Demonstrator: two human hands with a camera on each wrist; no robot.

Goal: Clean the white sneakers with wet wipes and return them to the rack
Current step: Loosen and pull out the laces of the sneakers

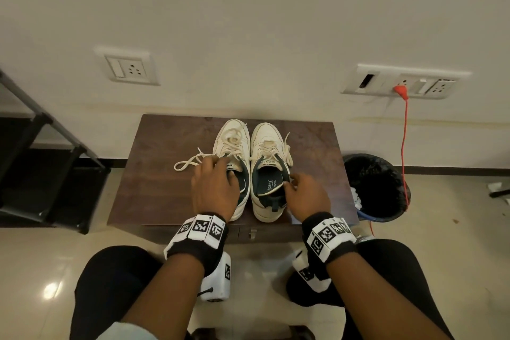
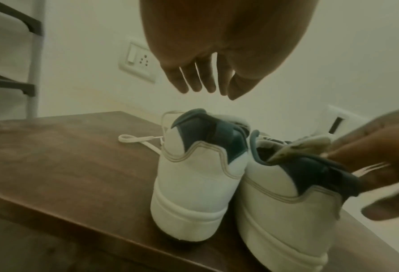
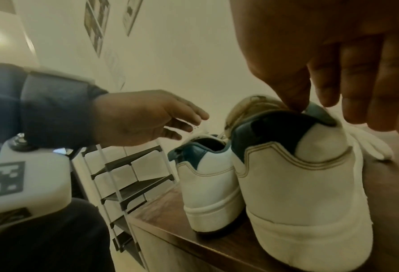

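Two white sneakers with dark blue collars stand side by side on a dark wooden table (image 1: 154, 174), toes toward the wall. My left hand (image 1: 214, 188) hovers over the opening of the left sneaker (image 1: 231, 143), fingers loosely extended and holding nothing. In the left wrist view those fingers (image 2: 200, 81) hang just above that sneaker's heel (image 2: 193, 174), apart from it. My right hand (image 1: 306, 193) pinches the edge of the insole (image 1: 271, 182) of the right sneaker (image 1: 266, 135); the insole is lifted at the heel (image 3: 251, 104). No wet wipe is in view.
A black shoe rack (image 1: 41, 160) stands left of the table. A bin with a black liner (image 1: 378, 188) sits at the table's right, an orange cable (image 1: 404, 146) hanging beside it. A loose lace (image 1: 187, 164) lies on the table, left of the shoes.
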